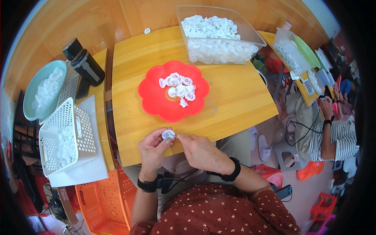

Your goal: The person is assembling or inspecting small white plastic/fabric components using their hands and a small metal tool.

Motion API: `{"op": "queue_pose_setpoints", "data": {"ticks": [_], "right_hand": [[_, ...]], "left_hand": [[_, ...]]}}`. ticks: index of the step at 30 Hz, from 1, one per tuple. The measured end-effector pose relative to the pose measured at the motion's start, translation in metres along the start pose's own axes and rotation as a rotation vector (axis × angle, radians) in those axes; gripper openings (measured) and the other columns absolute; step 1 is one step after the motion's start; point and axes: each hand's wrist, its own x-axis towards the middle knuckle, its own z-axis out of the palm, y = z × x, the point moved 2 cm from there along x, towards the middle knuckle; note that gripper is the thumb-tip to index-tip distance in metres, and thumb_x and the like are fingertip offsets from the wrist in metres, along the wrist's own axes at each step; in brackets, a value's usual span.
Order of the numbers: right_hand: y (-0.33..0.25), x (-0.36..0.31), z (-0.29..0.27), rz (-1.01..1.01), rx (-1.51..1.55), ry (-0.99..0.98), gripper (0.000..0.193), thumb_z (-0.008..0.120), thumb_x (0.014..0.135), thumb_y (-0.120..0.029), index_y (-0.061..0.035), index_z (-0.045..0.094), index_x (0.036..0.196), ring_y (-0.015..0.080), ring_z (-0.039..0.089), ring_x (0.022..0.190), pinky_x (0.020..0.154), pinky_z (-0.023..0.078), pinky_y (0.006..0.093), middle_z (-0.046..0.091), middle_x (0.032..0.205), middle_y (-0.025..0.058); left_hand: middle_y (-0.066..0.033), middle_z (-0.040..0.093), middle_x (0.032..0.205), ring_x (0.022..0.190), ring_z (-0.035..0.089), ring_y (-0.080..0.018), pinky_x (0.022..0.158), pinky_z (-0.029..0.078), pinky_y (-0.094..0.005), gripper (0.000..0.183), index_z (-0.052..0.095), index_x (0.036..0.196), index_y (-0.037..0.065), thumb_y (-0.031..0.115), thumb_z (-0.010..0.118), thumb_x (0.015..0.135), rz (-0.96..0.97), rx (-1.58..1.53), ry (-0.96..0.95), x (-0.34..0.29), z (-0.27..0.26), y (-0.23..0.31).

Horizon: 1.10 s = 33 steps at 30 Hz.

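Observation:
Just past the table's front edge, my left hand (152, 149) is closed, pinching a small white round plastic piece (168, 134) between thumb and fingers. My right hand (205, 153) comes in from the right with its fingertips pressed together beside the piece. Something thin seems to show at those fingertips, too small to name. Beyond both hands a red flower-shaped plate (150, 102) lies on the yellow wooden table (235, 105). A loose heap of similar white pieces (180, 87) sits in the plate's middle.
A clear plastic bin (250, 49) full of white pieces stands at the back. On the left are a white perforated basket (86, 129), a light green basin (29, 98) and a black bottle (90, 68). An orange crate (105, 211) is below. Another person's arm (328, 135) shows at right.

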Motion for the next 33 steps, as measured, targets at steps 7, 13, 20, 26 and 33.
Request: {"op": "queue_pose_setpoints", "data": {"ticks": [7,13,20,26,33], "right_hand": [[0.0008,0.0016,0.0023,0.017,-0.058,-0.007,0.020,0.046,0.077,-0.002,0.0077,0.049,0.093,0.0426,0.059,0.066,0.060,0.047,0.0471,0.057,0.067,0.0276],[0.0052,0.0069,0.0048,0.106,0.092,-0.074,0.016,0.046,0.078,-0.004,0.0069,0.051,0.088,0.0436,0.058,0.066,0.060,0.047,0.0474,0.056,0.066,0.0283],[0.0052,0.0074,0.0042,0.053,0.105,-0.093,0.015,0.047,0.078,-0.005,0.0057,0.052,0.088,0.0440,0.058,0.068,0.061,0.046,0.0481,0.057,0.069,0.0277],[0.0031,0.0055,0.0026,0.100,0.065,-0.137,0.016,0.047,0.078,-0.005,0.0055,0.052,0.089,0.0435,0.058,0.069,0.061,0.046,0.0483,0.058,0.070,0.0271],[0.0067,-0.0012,0.0079,0.124,0.185,-0.039,0.018,0.044,0.083,-0.005,0.0051,0.050,0.097,0.0440,0.056,0.070,0.060,0.044,0.0480,0.056,0.073,0.0281]], "left_hand": [[-0.0122,0.061,0.101,0.084,0.061,-0.0143,0.073,0.050,-0.0241,0.025,0.057,0.105,-0.007,-0.007,0.060,0.080,-0.012,0.115,0.037,-0.0030,0.0057,0.0008],[-0.0114,0.061,0.101,0.084,0.060,-0.0135,0.074,0.050,-0.0245,0.024,0.058,0.104,-0.007,-0.010,0.058,0.081,0.141,0.367,0.032,-0.0055,0.0052,-0.0039],[-0.0153,0.058,0.108,0.084,0.060,-0.0156,0.072,0.051,-0.0252,0.028,0.059,0.105,-0.006,-0.015,0.055,0.079,0.107,0.215,-0.012,-0.0043,-0.0013,-0.0078],[-0.0142,0.059,0.107,0.086,0.060,-0.0158,0.075,0.051,-0.0257,0.028,0.058,0.106,-0.006,-0.014,0.056,0.080,0.083,0.215,-0.032,-0.0040,0.0007,-0.0047],[-0.0108,0.059,0.105,0.086,0.060,-0.0141,0.077,0.050,-0.0253,0.026,0.057,0.107,-0.007,-0.011,0.058,0.081,0.040,0.219,-0.023,-0.0032,0.0057,-0.0019]]}}
